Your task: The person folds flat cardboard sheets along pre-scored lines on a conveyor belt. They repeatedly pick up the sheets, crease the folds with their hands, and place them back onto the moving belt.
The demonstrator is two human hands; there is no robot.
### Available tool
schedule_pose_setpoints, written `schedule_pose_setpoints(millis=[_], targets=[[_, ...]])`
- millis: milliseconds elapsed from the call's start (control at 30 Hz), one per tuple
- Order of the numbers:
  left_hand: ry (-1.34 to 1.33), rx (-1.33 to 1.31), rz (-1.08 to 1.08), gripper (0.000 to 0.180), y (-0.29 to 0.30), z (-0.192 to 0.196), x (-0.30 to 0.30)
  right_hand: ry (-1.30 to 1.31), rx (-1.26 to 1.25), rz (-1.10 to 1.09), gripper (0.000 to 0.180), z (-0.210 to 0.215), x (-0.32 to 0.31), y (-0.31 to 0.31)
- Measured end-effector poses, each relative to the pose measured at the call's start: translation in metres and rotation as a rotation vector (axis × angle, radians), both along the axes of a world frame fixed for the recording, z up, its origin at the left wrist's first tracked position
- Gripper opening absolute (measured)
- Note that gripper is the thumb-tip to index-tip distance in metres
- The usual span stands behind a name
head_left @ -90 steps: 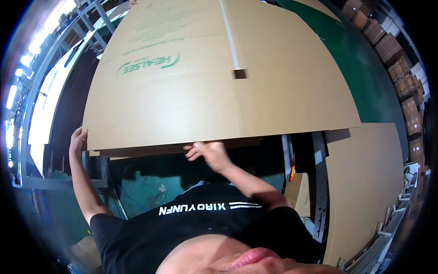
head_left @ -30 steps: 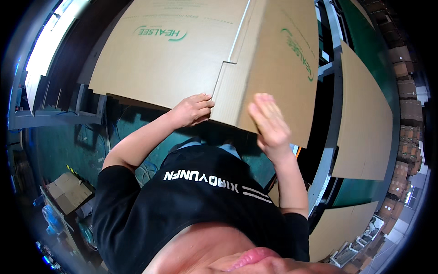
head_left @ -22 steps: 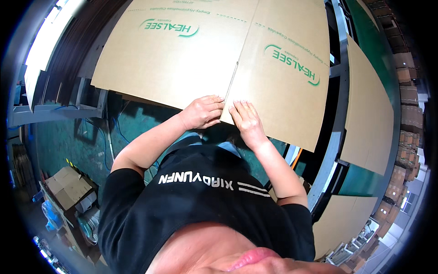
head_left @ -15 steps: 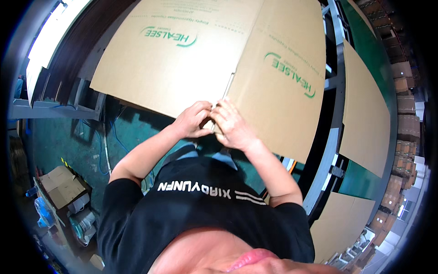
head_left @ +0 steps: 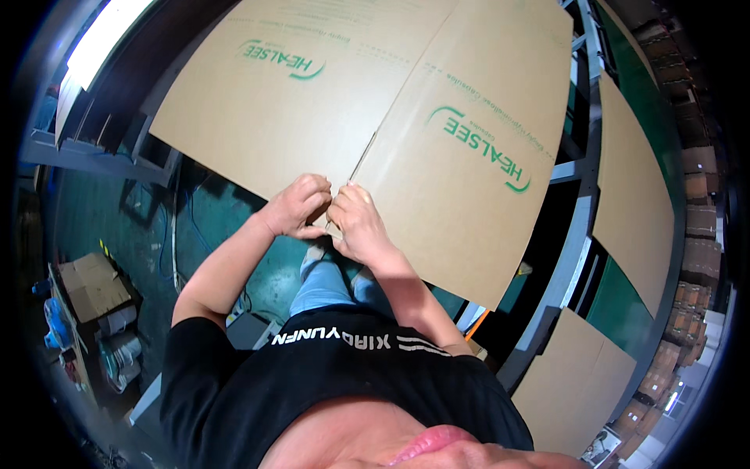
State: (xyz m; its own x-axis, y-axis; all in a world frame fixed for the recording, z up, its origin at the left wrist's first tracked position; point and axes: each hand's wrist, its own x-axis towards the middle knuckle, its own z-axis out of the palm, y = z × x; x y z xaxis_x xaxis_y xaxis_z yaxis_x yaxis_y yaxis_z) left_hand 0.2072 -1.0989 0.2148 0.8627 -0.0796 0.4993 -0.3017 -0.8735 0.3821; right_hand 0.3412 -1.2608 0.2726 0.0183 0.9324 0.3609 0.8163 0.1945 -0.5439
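A large flat sheet of brown cardboard (head_left: 258,117) with green print spreads out in front of me. A fold line crosses it, and a narrow slot opens from its near edge between two flaps. My left hand (head_left: 297,207) grips the left flap's corner beside the slot, thumb below and fingers curled over. Just to the right, my right hand (head_left: 357,223) pinches the corner of the right flap (head_left: 453,234). Both hands nearly touch each other at the slot's near end. The fingertips under the cardboard are hidden.
On the right, a grey metal frame (head_left: 574,250) runs past more cardboard sheets (head_left: 578,375). Stacked brown cartons (head_left: 691,305) line the far right. At lower left a cart carries an opened carton (head_left: 94,285) and rolls of tape (head_left: 117,363). Cables lie on the green floor (head_left: 223,227).
Both hands have shifted left together with the near corners of the cardboard, still gripping them. The sheet has swung slightly, and more of my legs shows beneath it.
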Motion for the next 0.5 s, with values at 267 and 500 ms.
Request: schedule_pose_setpoints(millis=[267, 500], targets=[[0.018, 0.014, 0.025, 0.058, -0.016, -0.008, 0.009, 0.036, -0.041, 0.027, 0.032, -0.014, 0.011, -0.020], [0.001, -0.019, 0.053, 0.058, -0.018, -0.005, -0.003, 0.020, 0.033, -0.016, 0.029, 0.007, -0.004, -0.019]])
